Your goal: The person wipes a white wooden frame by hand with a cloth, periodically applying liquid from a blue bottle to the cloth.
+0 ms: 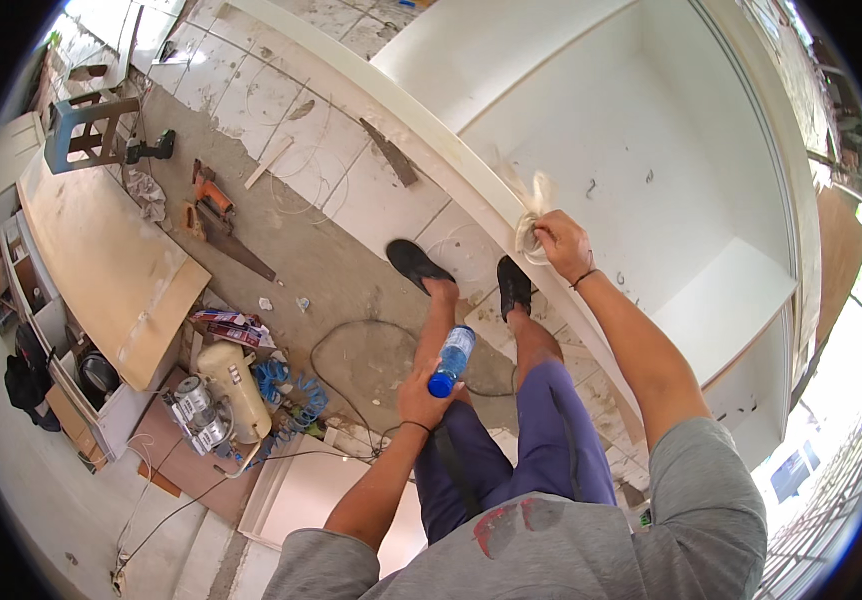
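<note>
My left hand (423, 402) is wrapped round a small bottle (456, 352) with a blue cap and a blue-and-white label, held tilted in front of my thigh. Out to the right, my right hand (565, 246) pinches a whitish, crumpled cloth (528, 238) against the front edge of a large white cabinet (471, 165). Part of the cloth is smeared by motion, and my fingers hide some of it. The cabinet's open inside (641, 160) faces up, with several dark curved marks on its white panel.
On the left are a compressor (236, 390) with a blue coiled hose (301, 395), a handsaw (236, 250), an orange power tool (213, 195), a drill (151, 148) and a stool (91, 130). A wooden panel (116, 270) leans over drawers. A dark cable (326, 345) loops near my feet.
</note>
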Available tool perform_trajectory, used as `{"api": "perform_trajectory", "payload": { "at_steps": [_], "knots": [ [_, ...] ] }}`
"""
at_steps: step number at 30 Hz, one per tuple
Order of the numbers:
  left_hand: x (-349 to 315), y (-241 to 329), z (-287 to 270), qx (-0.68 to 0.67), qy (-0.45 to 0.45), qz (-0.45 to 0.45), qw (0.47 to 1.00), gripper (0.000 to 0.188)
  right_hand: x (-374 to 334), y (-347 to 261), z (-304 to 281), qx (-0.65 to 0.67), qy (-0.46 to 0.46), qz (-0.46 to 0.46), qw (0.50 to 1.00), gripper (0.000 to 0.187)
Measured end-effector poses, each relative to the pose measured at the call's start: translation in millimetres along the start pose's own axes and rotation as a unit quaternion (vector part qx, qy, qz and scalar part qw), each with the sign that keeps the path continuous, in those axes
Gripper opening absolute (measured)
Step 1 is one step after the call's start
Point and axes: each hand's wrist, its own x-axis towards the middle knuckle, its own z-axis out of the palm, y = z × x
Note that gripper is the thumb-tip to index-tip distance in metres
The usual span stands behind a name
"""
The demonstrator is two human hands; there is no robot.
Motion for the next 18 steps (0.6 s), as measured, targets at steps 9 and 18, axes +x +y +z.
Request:
{"api": "perform_trajectory", "payload": {
  "at_steps": [9, 18],
  "knots": [
    [42.1, -28.0, -8.8, 0.042, -0.122, -0.026, 0.991, 0.060, 142.4, -67.2, 71.8, 0.003, 0.072, 0.075, 0.995, 0.039],
    [79.3, -31.2, -62.2, -0.004, -0.157, -0.039, 0.987, 0.059, 167.1, -77.5, 79.6, -0.063, 0.089, 0.176, 0.978, 0.046]
  ]
}}
